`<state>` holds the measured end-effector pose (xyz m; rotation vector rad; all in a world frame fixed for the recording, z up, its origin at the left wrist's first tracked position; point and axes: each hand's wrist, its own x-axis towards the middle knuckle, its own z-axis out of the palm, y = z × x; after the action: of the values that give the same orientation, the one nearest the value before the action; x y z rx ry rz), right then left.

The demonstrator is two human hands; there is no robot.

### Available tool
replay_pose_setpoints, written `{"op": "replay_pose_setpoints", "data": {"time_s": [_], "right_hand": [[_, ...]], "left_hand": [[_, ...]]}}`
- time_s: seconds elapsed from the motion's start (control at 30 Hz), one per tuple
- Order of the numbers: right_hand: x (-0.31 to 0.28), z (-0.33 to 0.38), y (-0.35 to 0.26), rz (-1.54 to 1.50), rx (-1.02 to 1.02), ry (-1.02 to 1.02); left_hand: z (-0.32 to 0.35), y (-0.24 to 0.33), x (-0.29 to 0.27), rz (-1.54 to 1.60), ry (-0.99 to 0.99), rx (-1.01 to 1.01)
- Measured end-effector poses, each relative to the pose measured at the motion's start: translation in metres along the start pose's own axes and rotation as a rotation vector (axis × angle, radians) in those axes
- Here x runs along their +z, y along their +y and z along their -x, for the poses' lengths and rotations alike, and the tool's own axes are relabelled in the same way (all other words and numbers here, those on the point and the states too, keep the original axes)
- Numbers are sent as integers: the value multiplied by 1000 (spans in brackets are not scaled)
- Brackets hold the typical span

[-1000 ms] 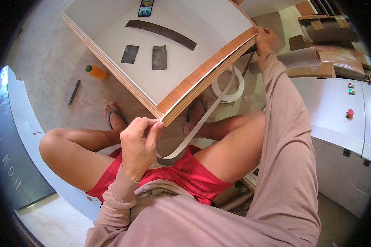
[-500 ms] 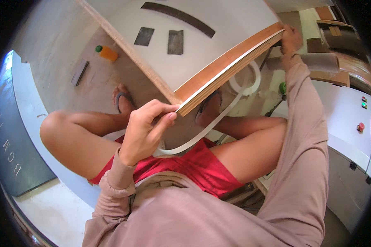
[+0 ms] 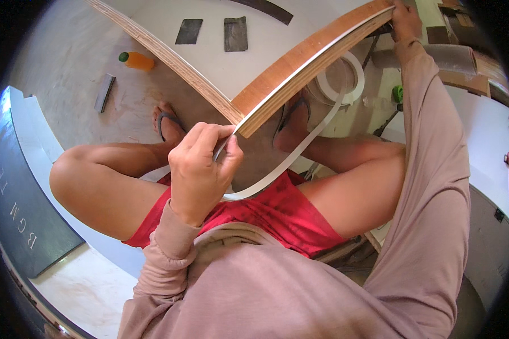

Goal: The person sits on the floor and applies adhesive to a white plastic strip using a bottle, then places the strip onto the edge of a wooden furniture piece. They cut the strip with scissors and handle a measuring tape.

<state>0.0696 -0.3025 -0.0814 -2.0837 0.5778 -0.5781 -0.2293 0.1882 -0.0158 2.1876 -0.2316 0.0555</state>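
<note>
White strip (image 3: pixel 293 160) held along the front edge of the box (image 3: pixel 226 72) by both hands.

At the near corner, the strip is pinched between the thumb and forefinger of the left hand (image 3: pixel 201 164); the far end of the edge is touched by the right hand (image 3: pixel 407 24), its fingers bent, though whether the strip itself is gripped there cannot be told. Below the left hand, the strip is looped over the red shorts (image 3: pixel 277 217) and run up to a coil (image 3: pixel 357 76) on the floor (image 3: pixel 73 68). Inside the box, two dark pads (image 3: pixel 236 34) are laid side by side, well apart from the edge, with a long dark strip (image 3: pixel 268 9) beyond, cut off by the view. Left of the box, an orange bottle (image 3: pixel 138 61) and a grey block (image 3: pixel 104 93) are seen on the floor.
</note>
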Motion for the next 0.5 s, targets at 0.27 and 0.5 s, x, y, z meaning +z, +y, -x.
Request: {"op": "replay_pose_setpoints", "data": {"time_s": [0.27, 0.5], "right_hand": [[-3, 38, -40, -17, 80, 8], [6, 1, -11, 294, -126, 185]], "left_hand": [[4, 2, 8, -141, 49, 41], [5, 6, 15, -188, 105, 40]]}}
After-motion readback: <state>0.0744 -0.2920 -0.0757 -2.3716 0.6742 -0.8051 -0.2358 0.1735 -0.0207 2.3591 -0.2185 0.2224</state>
